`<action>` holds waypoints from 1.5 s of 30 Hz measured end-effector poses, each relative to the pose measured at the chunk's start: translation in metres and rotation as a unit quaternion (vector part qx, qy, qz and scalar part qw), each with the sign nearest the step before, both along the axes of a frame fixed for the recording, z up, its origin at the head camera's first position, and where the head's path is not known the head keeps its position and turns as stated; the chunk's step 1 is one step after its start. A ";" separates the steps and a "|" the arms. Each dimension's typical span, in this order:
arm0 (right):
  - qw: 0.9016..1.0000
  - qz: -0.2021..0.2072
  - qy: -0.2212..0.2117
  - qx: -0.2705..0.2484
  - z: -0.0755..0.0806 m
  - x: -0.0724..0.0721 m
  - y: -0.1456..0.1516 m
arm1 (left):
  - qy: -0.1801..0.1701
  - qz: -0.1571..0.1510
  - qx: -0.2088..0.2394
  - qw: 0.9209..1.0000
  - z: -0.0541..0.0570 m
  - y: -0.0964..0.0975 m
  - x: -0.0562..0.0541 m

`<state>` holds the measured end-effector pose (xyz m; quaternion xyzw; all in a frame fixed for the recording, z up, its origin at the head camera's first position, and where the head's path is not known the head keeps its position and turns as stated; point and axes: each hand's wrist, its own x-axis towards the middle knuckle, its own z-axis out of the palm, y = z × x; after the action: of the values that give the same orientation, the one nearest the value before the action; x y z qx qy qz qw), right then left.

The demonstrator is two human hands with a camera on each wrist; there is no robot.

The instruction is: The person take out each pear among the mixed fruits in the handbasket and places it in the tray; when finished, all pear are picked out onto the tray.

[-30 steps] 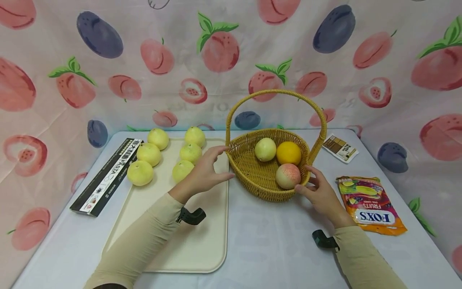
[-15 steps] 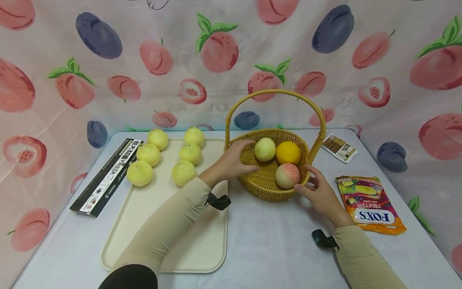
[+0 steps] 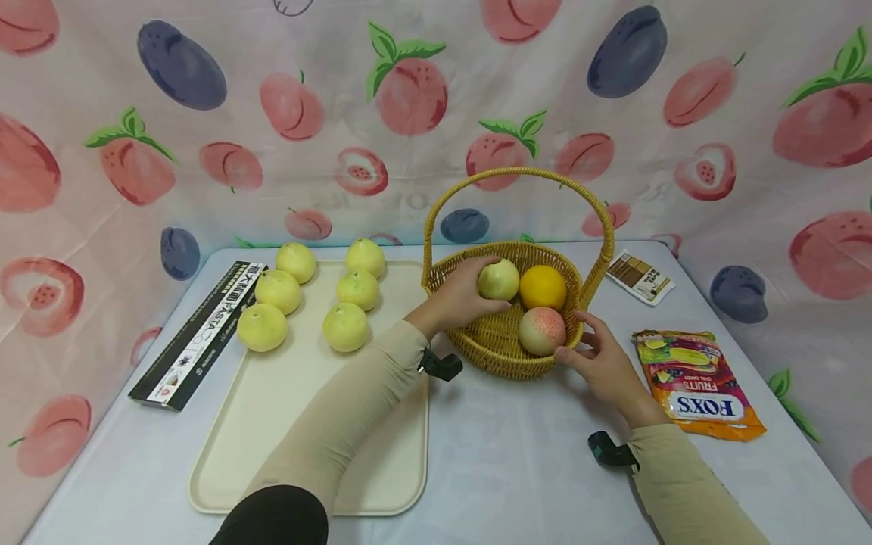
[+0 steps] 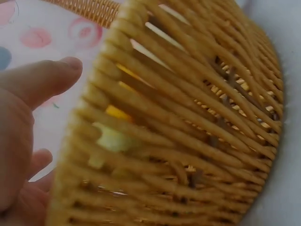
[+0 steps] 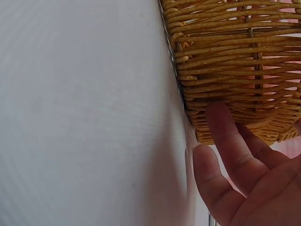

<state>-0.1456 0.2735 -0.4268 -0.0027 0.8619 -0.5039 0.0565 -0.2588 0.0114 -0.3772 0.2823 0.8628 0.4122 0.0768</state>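
Note:
In the head view my left hand (image 3: 465, 297) reaches over the near-left rim of a wicker basket (image 3: 500, 369). Its fingers and thumb close around a pale green round fruit (image 3: 499, 280) inside, fingers at the far side and thumb at the near side. An orange (image 3: 543, 288) and a pinkish peach (image 3: 542, 331) lie beside that fruit. My right hand (image 3: 606, 371) holds the basket's right side, thumb at the rim and fingers against the outer wall. In the left wrist view, wicker mostly screens the pale fruit (image 4: 115, 139); the right wrist view shows the right hand's fingers (image 5: 235, 155) at the weave.
To the left, a cream tray (image 3: 313, 446) carries several pale yellow-green fruits (image 3: 346, 328) in two rows. A black pasta box (image 3: 197, 337) lies along the tray's left edge. On the right are a candy bag (image 3: 698, 386) and a small packet (image 3: 640, 278). The basket's tall handle (image 3: 518, 172) arches overhead.
My left hand has moved right, from the basket's left rim into the basket, and now encloses the pale green fruit. The right hand and the basket have stayed in place.

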 end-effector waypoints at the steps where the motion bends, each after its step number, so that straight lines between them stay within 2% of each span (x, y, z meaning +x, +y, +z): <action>1: 1.000 0.000 0.003 0.003 -0.001 0.000 0.000 | -0.003 0.003 0.000 1.000 -0.001 0.002 -0.002; 7: 1.000 0.001 0.007 0.006 -0.002 0.000 0.001 | -0.018 0.022 -0.004 1.000 -0.006 0.012 -0.010; 11: 1.000 0.003 0.008 0.004 -0.002 0.000 0.001 | -0.026 0.024 -0.007 0.999 -0.008 0.014 -0.012; 19: 1.000 0.004 0.008 0.002 -0.002 0.000 0.001 | -0.027 -0.007 -0.048 0.998 -0.010 0.018 -0.015; 27: 1.000 0.001 0.006 0.007 -0.001 0.000 0.000 | -0.052 -0.005 -0.060 0.997 -0.013 0.019 -0.016; 34: 1.000 0.001 0.005 0.005 -0.001 0.000 0.001 | -0.038 0.004 -0.068 0.997 -0.013 0.019 -0.016; 40: 1.000 0.002 0.006 0.004 -0.001 0.000 0.001 | -0.048 0.007 -0.083 0.995 -0.012 0.019 -0.015; 45: 1.000 0.002 0.005 0.003 -0.001 0.000 0.001 | -0.027 0.002 -0.097 0.995 -0.012 0.019 -0.017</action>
<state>-0.1456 0.2743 -0.4276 -0.0069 0.8634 -0.5016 0.0536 -0.2755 0.0305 -0.3891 0.2600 0.8971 0.3341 0.1265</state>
